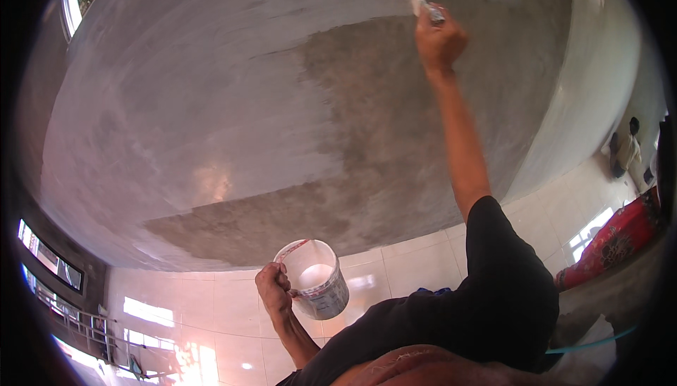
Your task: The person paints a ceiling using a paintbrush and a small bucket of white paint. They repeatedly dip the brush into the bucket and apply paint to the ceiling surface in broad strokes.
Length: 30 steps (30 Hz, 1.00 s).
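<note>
My right hand is raised high against the grey wall, its fingers closed round a paintbrush. The pale bristle end touches or nearly touches the wall, at the upper border of a darker, wet-looking patch. Low in front of my body, my left hand grips a white plastic bucket by its rim or handle; which one I cannot tell. Whitish liquid shows inside the bucket, which tilts slightly.
Shiny pale floor tiles run along the foot of the wall. A person is low down at the far right, near a red patterned cloth. At the lower left stands a metal frame like a ladder or scaffold, below a window.
</note>
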Each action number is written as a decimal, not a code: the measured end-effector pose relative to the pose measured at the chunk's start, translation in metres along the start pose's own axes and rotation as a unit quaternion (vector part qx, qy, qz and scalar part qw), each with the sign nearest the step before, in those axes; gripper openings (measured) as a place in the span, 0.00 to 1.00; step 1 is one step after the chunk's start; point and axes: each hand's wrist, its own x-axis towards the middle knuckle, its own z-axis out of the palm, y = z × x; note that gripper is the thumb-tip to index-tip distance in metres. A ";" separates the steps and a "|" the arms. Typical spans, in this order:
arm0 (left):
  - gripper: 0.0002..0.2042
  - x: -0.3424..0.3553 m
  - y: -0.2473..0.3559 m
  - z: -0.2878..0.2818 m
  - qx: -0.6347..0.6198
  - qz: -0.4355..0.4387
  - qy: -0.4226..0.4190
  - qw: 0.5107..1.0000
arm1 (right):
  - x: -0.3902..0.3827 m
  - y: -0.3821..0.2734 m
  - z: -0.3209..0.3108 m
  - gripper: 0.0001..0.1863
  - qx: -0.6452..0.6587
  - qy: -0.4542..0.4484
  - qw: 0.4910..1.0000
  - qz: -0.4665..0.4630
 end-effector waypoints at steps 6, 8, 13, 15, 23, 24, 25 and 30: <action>0.11 0.005 -0.008 0.001 0.039 -0.001 -0.006 0.999 | -0.076 -0.137 0.087 0.12 0.139 -0.141 0.978 -0.063; 0.11 0.013 0.008 -0.009 0.032 -0.001 -0.009 0.999 | -0.096 -0.196 0.112 0.06 0.217 -0.175 0.960 0.000; 0.12 0.010 0.017 -0.021 0.038 0.022 0.025 0.999 | -0.069 -0.213 0.105 0.07 0.340 -0.251 0.899 0.118; 0.12 0.013 0.025 -0.022 0.042 0.039 0.026 0.998 | -0.051 -0.170 0.105 0.08 0.290 -0.210 0.924 0.132; 0.13 0.005 0.032 -0.022 0.040 0.077 0.073 0.994 | 0.036 0.058 0.032 0.12 0.218 -0.101 0.943 0.232; 0.13 0.005 0.032 -0.023 0.038 0.081 0.072 0.993 | 0.043 0.091 0.023 0.12 0.167 -0.090 0.958 0.215; 0.13 0.006 0.030 -0.024 0.035 0.086 0.073 0.993 | 0.044 0.117 0.012 0.11 0.117 -0.078 0.970 0.198; 0.13 0.002 0.036 -0.022 0.007 0.073 0.067 0.995 | 0.070 0.112 -0.036 0.13 -0.043 0.002 0.994 0.099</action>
